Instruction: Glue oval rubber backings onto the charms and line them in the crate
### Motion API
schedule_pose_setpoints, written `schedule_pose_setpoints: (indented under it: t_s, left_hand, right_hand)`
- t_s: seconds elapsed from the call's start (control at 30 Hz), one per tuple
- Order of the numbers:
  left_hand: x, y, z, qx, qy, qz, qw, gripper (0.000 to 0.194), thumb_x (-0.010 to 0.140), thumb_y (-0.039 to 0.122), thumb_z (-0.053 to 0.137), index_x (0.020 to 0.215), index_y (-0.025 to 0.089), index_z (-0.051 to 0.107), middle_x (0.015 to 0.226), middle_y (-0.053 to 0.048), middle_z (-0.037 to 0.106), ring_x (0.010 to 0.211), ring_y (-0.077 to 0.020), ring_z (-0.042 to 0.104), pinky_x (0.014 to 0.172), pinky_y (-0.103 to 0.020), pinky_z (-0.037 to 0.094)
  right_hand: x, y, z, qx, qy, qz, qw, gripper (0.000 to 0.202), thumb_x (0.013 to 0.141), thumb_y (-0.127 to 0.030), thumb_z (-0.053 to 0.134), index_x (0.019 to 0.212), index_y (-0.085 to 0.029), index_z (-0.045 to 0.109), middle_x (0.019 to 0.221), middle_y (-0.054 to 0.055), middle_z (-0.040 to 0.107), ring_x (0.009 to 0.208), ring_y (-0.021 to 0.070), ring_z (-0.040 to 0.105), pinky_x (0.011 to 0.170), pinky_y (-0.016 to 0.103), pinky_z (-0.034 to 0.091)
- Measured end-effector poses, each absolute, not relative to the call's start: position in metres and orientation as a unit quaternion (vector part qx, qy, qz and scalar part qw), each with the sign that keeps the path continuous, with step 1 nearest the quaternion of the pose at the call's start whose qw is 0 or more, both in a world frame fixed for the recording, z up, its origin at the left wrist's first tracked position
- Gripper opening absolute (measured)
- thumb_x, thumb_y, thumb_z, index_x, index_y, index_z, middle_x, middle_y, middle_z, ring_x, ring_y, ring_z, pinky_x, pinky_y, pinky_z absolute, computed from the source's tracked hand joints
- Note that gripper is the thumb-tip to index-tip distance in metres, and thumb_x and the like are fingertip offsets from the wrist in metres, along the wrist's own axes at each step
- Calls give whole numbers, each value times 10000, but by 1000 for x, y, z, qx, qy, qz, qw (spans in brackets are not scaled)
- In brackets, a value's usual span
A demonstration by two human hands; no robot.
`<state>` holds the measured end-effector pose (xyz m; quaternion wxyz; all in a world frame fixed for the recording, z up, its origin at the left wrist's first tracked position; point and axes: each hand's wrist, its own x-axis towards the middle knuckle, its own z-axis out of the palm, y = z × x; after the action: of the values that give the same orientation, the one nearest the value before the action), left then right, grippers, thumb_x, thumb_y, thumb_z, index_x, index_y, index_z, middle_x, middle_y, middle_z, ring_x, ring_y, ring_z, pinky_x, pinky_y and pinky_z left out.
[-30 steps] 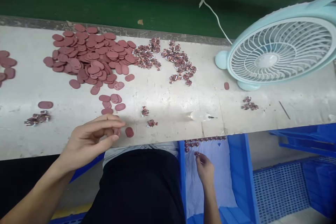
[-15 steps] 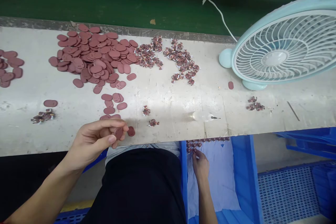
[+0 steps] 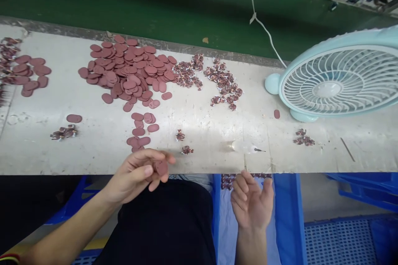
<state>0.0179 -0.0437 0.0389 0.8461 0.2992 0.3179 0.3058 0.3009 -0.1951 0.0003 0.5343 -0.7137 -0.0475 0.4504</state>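
Observation:
My left hand (image 3: 139, 176) is at the table's front edge, closed on a reddish-brown oval disc (image 3: 161, 167) with small holes. Its fingertips may cover more discs; I cannot tell. My right hand (image 3: 251, 201) is palm up over the blue bin (image 3: 287, 215), fingers loosely bent and apart, with nothing visible in it. Rows of small brown figures (image 3: 228, 181) stand on the bin's pale lining, partly behind that hand. Two small figure clusters (image 3: 187, 150) lie on the table between the hands. A clear bottle with a dark thin tip (image 3: 245, 147) lies beyond my right hand.
A large heap of oval discs (image 3: 130, 70) lies at the back left, beside piles of brown figures (image 3: 224, 83). A pale blue fan (image 3: 332, 87) stands at the right with its white cord (image 3: 264, 29) running back. Blue crates (image 3: 367, 192) stand below the table.
My right hand has lifted from the figures in the bin and turned palm up. My left hand has moved right with its disc; the loose disc beside it no longer shows. The view has shifted.

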Motion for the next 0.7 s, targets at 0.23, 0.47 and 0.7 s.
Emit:
schedule_pose_setpoints:
  t_s: [0.23,0.47,0.7]
  left_hand:
    - [46,-72,29,164,239,278,916,235,908,257,735,1141,246,763,1019,-83,777,771,-171,774,484,-133,537]
    - [52,-77,26,126,253,274,919,245,860,190,787,1100,236,782,1209,-111,766,1026,-226,773,679,-170,598]
    - [62,-80,31,120,277,291,908,286,787,185,857,1063,240,806,1156,-97,795,1033,-211,769,740,-193,615]
  right_hand:
    - [300,-112,7,-237,6,702,672,394,957,-516,605,1157,-185,683,726,-63,572,484,25,468,315,56,313]
    - [263,-124,54,-465,-71,595,652,362,914,-603,572,1024,-276,681,585,-47,570,360,86,466,312,186,387]
    - [199,-129,74,-625,-256,342,654,203,901,-436,659,1060,-325,602,704,-2,642,511,207,597,474,379,492]
